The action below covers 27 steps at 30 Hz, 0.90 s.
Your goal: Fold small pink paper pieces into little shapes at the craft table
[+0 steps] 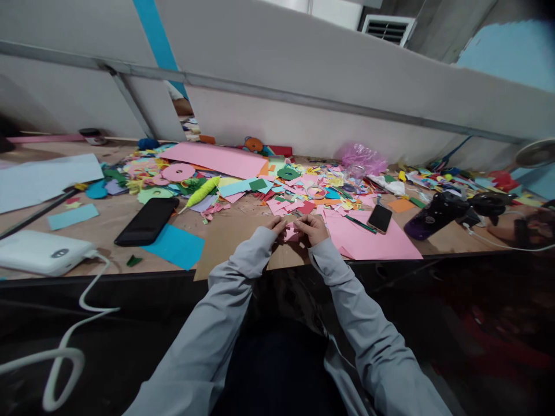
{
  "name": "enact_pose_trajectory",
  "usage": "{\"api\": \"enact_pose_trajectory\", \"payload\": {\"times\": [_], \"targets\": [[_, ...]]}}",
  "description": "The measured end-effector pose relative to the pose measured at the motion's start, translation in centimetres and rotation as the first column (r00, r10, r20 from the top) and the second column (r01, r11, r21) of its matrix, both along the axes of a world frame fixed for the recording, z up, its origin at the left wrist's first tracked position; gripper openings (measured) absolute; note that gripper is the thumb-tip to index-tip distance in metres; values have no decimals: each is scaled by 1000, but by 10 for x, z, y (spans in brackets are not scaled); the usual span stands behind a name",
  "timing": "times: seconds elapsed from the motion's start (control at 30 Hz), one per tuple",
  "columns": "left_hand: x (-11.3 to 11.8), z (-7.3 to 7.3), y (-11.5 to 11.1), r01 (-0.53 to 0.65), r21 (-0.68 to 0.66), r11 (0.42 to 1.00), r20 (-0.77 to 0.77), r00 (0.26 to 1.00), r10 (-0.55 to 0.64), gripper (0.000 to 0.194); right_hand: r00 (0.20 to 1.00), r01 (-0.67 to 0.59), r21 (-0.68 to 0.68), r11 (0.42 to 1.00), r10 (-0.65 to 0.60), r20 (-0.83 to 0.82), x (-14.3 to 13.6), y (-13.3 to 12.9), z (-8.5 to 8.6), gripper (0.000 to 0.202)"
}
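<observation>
Close together over the front of the table are my left hand [278,227] and my right hand [313,230]. Both have their fingers pinched on a small piece of pink paper [292,233], one at each side of it. The fingers hide part of the paper, so its full shape cannot be made out. Beneath them lies a brown cardboard sheet [225,240]. A large pink paper sheet [384,245] is right beside my right hand, with a dark pen [362,224] and a phone [380,219] on it.
Heaped paper scraps [303,188] spread along the back. To the left lie a black phone [148,222], a blue sheet [177,245] and a white power bank [43,254] with its cable hanging off the edge. At right lies a dark purple bottle [427,218]. A white partition [277,110] stands behind.
</observation>
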<state>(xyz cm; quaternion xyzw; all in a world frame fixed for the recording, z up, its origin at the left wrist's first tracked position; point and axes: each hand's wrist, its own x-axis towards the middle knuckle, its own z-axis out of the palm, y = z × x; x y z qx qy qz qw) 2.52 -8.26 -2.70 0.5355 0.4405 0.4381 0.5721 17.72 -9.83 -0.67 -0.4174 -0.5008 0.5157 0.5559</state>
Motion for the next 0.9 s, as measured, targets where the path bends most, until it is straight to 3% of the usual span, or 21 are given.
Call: {"api": "enact_pose_trajectory", "payload": {"times": [0.17,0.37,0.57,0.7,0.9], "targets": [[-1,1,-1,-3,123,992,-42,999,8,46,1000,-5,-27,1000,5,-10,-1,-3,2,33],[-2,2,0,14,127,992,-26,1000,-10,45,997,-19,-1,1000,19,74,0,-3,3,32],[-2,0,-2,60,-22,998,16,998,-60,45,991,-28,33,999,23,129,2,-1,0,33],[-1,0,-1,17,4,1000,-49,999,-17,44,991,-61,12,998,59,123,0,-2,2,36],[-1,3,-2,-68,110,992,-58,996,75,39,993,1,27,1000,-4,115,0,-4,7,36]]}}
